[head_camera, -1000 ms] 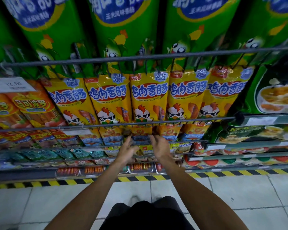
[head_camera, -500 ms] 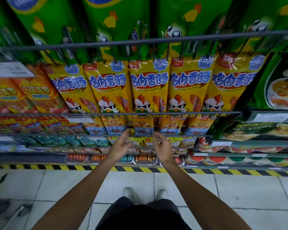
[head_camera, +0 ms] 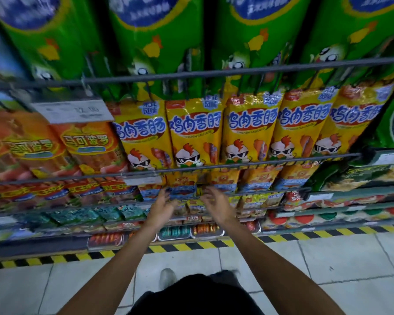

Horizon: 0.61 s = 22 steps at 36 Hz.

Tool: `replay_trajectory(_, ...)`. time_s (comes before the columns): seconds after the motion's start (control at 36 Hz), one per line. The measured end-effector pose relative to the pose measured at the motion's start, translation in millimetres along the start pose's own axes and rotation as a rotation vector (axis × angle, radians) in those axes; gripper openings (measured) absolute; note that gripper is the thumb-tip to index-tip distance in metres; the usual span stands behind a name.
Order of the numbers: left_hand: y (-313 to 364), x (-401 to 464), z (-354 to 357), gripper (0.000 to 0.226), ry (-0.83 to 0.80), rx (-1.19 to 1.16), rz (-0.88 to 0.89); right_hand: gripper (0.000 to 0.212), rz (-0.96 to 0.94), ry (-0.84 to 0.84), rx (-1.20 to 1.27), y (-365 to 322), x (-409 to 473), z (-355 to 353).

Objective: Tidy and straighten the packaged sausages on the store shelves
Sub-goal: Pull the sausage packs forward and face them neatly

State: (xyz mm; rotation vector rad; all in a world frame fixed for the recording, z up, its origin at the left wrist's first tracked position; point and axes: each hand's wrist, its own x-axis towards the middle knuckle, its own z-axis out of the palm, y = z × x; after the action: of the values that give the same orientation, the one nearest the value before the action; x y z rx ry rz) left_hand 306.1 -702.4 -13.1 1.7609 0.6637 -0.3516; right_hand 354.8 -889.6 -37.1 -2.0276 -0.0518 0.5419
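**Hands raised to the small yellow packets under the second rail**

Head view: A shop aisle is seen, with a pale tiled floor [head_camera: 328,264], a black-and-yellow hazard strip [head_camera: 191,245] along the foot of the rack, and grey wire rails [head_camera: 214,72] carrying hanging goods. Tall green plastic sausage bags [head_camera: 155,42] fill the top tier; below them hang five glossy yellow chicken-sausage packets printed with a cartoon rooster [head_camera: 196,133], and orange sausage packets [head_camera: 87,144] sit towards the left edge of the rack.

Compared with half a second earlier, both hands have been lifted and brought closer together, up to the row of smaller yellow-and-blue packets [head_camera: 182,185] hung just below the second rail. The left hand [head_camera: 162,206] is seen with fingers spread and loosely bent, touching the lower edge of one packet; nothing is gripped. The right hand [head_camera: 216,205] is blurred by motion, its fingers curled towards the neighbouring packet; whether anything is pinched cannot be told.

The straightening of this lower row is judged to be just starting; the upper yellow row already hangs fairly evenly.
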Motion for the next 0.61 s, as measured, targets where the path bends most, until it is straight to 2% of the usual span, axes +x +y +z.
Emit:
replay_trajectory(0.08,1,2,-5,0.073,-0.054,0.016,-0.005,0.052,0.063,0.021,-0.100,-21,9,20)
replay_trajectory(0.17,-1,2,-9,0.075,-0.090,0.027,0.020,0.033,0.078,0.068,-0.130,-32,13,32)
replay_trajectory(0.25,-4,4,-12,0.077,-0.103,0.042,0.031,0.035,0.099,0.130,-0.131,-32,17,40)
replay_trajectory(0.42,-6,5,-9,0.077,-0.094,0.058,0.064,0.028,0.140,0.133,-0.192,-32,27,43)
replay_trajectory(0.61,-2,1,-11,0.071,-0.076,0.035,0.058,0.021,0.064,0.205,-0.217,-19,31,36)
